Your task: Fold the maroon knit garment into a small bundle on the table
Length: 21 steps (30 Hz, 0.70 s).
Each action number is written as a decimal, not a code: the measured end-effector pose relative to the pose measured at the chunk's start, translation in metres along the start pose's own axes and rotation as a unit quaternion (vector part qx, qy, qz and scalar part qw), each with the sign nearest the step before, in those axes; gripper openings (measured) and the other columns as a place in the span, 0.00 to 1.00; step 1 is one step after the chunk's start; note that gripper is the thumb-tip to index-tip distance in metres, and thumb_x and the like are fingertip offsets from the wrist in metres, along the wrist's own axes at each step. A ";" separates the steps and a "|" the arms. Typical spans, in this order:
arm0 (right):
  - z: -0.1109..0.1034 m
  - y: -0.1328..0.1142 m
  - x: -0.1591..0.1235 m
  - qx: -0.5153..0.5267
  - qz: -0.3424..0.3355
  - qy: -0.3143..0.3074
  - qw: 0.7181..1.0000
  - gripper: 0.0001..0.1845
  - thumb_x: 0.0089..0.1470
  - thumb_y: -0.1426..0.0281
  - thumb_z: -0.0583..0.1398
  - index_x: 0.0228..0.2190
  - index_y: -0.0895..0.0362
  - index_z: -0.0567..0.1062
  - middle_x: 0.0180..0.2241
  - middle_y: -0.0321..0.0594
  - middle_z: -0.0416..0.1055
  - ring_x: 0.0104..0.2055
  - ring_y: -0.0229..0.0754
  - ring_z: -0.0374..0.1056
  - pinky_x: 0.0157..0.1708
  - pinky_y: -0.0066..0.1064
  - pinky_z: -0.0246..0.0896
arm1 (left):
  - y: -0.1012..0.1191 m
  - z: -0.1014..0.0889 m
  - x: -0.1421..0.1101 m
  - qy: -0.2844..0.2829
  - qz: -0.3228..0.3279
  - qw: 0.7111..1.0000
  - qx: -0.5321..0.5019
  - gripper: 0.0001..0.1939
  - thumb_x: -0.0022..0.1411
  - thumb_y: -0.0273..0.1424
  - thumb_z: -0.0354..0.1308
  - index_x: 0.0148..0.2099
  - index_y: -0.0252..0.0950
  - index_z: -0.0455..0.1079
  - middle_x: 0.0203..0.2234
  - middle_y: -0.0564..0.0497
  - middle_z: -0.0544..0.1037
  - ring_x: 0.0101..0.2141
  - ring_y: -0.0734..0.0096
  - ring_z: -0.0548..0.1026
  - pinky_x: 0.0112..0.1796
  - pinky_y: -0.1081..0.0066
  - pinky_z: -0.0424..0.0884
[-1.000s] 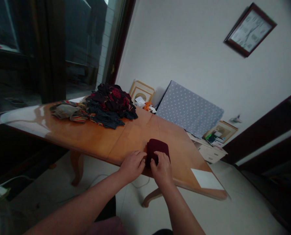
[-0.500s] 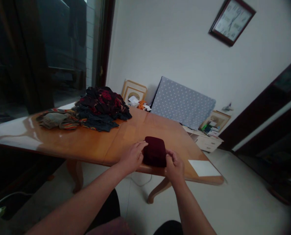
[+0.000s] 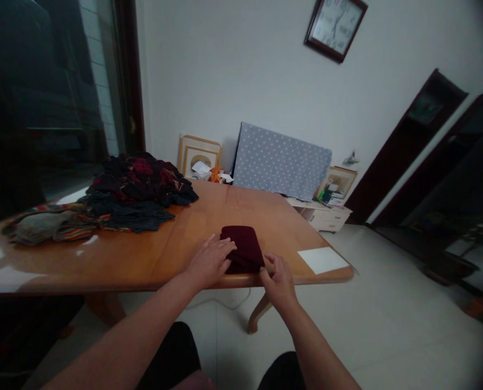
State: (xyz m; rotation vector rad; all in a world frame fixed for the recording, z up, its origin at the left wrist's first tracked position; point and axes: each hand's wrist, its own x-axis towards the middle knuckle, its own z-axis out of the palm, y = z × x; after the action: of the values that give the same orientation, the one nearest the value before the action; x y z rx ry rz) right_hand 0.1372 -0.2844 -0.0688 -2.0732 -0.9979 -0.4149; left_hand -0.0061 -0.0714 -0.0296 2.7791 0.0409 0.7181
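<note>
The maroon cloth [image 3: 245, 246], folded into a compact block, lies flat near the close edge of the desk [image 3: 221, 206]. Taking the cloth as the clock's centre and the wall side as 12, the left grip [image 3: 208, 261] comes in from 9 o'clock: its fingers rest loosely spread over that side, pressing rather than clasping. The right grip [image 3: 281, 276] is at 4 o'clock, thumb and forefinger at the near corner; whether they pinch the fabric, I cannot tell. A heap [image 3: 142, 184] of dark clothes sits at 10 o'clock, a white paper [image 3: 322, 260] at 3.

The cloth should handle as light, soft and limp, with nothing to break, though its layers could slip apart and the block may slide on the glossy desk. It is probably best held from 9 and 3 o'clock, fingers beneath every layer; one pinched corner would likely unfold it.
</note>
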 end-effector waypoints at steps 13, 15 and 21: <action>0.018 -0.025 0.013 -0.135 -0.026 0.026 0.990 0.28 0.53 0.65 0.61 0.56 0.55 0.68 0.47 0.50 0.71 0.49 0.55 0.64 0.50 0.45 0.58 | 0.013 0.004 0.010 0.040 -0.048 0.998 0.016 0.17 0.69 0.31 0.47 0.57 0.42 0.64 0.53 0.48 0.77 0.54 0.62 0.73 0.66 0.48 0.41; 0.019 -0.019 0.011 -0.137 -0.013 0.020 0.990 0.25 0.54 0.69 0.59 0.54 0.55 0.69 0.45 0.49 0.71 0.47 0.53 0.65 0.48 0.43 0.60 | 0.013 0.008 0.006 0.033 -0.045 0.998 0.027 0.17 0.68 0.31 0.48 0.58 0.41 0.65 0.54 0.47 0.76 0.56 0.62 0.71 0.66 0.48 0.41; 0.023 -0.007 0.007 -0.115 0.000 0.019 0.993 0.20 0.55 0.74 0.54 0.49 0.55 0.72 0.41 0.46 0.71 0.46 0.50 0.66 0.49 0.40 0.61 | 0.012 0.017 -0.004 0.017 -0.024 0.998 0.054 0.20 0.63 0.28 0.53 0.57 0.40 0.66 0.59 0.44 0.72 0.63 0.60 0.64 0.67 0.47 0.37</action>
State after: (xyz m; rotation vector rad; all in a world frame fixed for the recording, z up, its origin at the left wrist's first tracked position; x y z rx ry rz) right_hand 0.1350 -0.2606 -0.0758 -2.2609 -0.9647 -0.5919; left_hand -0.0020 -0.0877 -0.0424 2.8574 0.1563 0.7724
